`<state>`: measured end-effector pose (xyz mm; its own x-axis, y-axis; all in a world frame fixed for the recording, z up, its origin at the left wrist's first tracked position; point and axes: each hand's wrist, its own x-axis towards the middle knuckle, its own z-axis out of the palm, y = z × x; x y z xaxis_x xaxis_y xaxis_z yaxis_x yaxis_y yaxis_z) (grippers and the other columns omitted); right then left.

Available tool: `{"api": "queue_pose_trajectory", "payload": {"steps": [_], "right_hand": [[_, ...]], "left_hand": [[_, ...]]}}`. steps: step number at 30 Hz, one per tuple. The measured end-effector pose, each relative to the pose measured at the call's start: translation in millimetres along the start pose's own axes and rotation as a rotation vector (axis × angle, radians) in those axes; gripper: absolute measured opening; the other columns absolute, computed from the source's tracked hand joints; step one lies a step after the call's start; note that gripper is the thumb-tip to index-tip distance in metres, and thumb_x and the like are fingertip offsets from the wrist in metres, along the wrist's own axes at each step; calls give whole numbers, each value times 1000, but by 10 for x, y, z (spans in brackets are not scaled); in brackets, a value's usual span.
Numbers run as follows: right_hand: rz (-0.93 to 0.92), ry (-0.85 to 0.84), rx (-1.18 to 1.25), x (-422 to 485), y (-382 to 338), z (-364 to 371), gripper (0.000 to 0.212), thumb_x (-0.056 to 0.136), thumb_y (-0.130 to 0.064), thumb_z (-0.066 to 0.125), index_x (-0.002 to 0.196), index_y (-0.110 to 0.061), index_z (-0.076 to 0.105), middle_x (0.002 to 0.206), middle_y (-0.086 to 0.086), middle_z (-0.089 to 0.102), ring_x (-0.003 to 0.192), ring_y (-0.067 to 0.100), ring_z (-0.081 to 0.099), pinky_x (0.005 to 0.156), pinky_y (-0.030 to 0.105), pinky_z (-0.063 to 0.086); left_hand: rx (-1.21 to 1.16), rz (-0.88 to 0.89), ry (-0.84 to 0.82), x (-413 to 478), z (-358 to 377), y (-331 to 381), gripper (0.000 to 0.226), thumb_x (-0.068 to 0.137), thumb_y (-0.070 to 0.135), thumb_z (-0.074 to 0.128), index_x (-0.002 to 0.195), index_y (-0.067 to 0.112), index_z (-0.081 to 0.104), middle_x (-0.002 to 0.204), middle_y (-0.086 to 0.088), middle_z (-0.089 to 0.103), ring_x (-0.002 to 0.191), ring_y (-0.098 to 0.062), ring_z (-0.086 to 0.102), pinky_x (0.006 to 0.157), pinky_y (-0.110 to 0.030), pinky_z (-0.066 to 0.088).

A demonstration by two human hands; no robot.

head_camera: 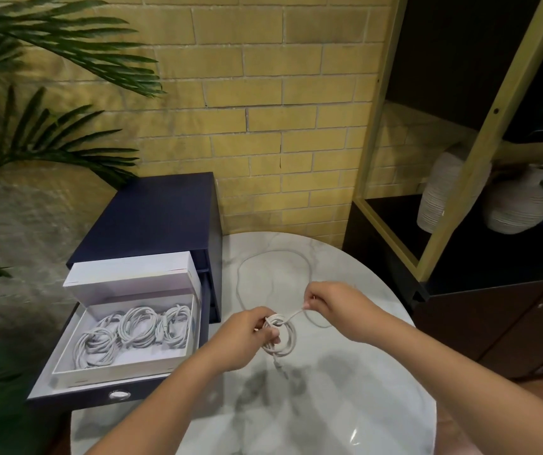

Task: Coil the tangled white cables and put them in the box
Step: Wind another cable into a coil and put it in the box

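Fingers (257, 318) of the left hand (244, 336) clamp the cable coil (285, 343). The right hand (332, 307), at two o'clock, pinches its loose strand (291, 315)

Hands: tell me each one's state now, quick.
Left hand: grips the partly wound coil of thin white cable.
Right hand: pinches that cable's loose strand.

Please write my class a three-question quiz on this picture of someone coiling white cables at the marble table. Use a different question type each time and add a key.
1. True or false: the left hand holds a partly wound coil of white cable.
2. What does the right hand pinch? A) the loose cable strand B) the box lid C) a vase
3. Fill in: the finished coils lie in the white box, which sits in an open ____.
Key: 1 true; 2 A; 3 drawer.
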<state>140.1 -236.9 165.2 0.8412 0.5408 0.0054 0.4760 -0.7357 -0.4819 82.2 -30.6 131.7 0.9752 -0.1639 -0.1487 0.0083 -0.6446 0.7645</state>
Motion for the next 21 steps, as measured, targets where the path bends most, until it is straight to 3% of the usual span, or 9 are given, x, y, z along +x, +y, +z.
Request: {"api": "queue_pose_trajectory", "payload": {"steps": [3, 6, 10, 13, 17, 19, 21], "right_hand": [[-86, 95, -14, 3, 76, 12, 14, 97, -20, 51, 89, -14, 61, 83, -6, 59, 78, 15, 53, 69, 30, 43], [-90, 167, 48, -11, 90, 102, 13, 96, -14, 50, 89, -16, 60, 83, -6, 59, 79, 14, 55, 72, 31, 46], [40, 206, 234, 18, 33, 251, 15, 94, -11, 54, 88, -16, 67, 91, -1, 61, 83, 12, 56, 75, 20, 45], [220, 129, 588, 45, -11, 266, 19, 95, -10, 54, 86, -11, 70, 88, 6, 68, 76, 13, 64, 69, 19, 51], [322, 69, 1055, 6, -72, 254, 27, 99, -14, 49, 95, 3, 69, 89, 19, 70, 80, 24, 68, 76, 30, 57], [326, 42, 1145, -15, -95, 265, 29, 99, -20, 51, 100, 4, 68, 92, 19, 71, 82, 25, 69, 77, 29, 56], [290, 42, 1076, -26, -100, 291, 20, 92, -15, 63, 103, 1, 65, 90, 16, 70, 78, 20, 67, 71, 25, 54]], "left_hand": [[-408, -56, -121, -31, -51, 64, 12, 97, 9, 53, 106, 10, 61, 78, 8, 68, 72, -4, 61, 70, -17, 44], [-603, -100, -170, -43, -76, 125, 9, 98, 11, 52, 104, 12, 59, 80, 9, 68, 75, -5, 64, 77, -20, 48], [-777, -134, -122, -29, -24, 193, 10, 95, 11, 57, 105, 11, 60, 89, 2, 72, 80, -9, 67, 85, -27, 53], [-826, -143, -43, 6, 24, 202, 14, 90, 9, 64, 104, 8, 62, 94, -8, 73, 84, -15, 69, 82, -28, 56], [-793, -136, 100, 42, 77, 215, 13, 88, 6, 66, 100, 3, 63, 94, -14, 74, 82, -20, 70, 81, -29, 57], [-782, -133, 161, 58, 93, 204, 8, 87, 6, 67, 94, 5, 64, 90, -14, 74, 79, -20, 70, 80, -30, 57], [-762, -135, 187, 67, 104, 188, 6, 87, 7, 68, 92, 6, 64, 88, -13, 74, 79, -19, 69, 79, -30, 56]]}}
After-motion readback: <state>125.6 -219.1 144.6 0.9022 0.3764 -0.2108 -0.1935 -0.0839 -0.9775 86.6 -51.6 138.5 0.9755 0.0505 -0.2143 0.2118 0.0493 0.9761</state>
